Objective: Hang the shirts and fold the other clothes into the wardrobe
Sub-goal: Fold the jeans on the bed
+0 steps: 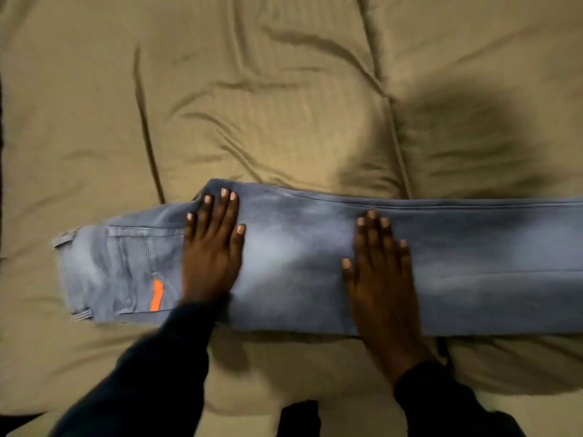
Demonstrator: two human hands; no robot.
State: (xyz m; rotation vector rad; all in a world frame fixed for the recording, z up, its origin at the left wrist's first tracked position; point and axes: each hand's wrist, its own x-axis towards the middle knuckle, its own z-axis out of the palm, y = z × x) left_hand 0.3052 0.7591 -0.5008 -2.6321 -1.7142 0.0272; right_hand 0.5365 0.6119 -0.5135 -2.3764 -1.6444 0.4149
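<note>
A pair of faded light-blue jeans lies lengthwise across the bed, folded leg on leg, waistband at the left with an orange tag by the back pocket. The legs run off the right edge of the view. My left hand presses flat on the seat of the jeans, fingers straight. Flat on the thigh part, a little to the right, my right hand rests with its fingers together. Both arms wear dark sleeves.
The jeans lie on a wrinkled olive-tan duvet that fills nearly the whole view. The bed's near edge runs along the bottom, with something dark below it between my arms. No wardrobe or hangers are in view.
</note>
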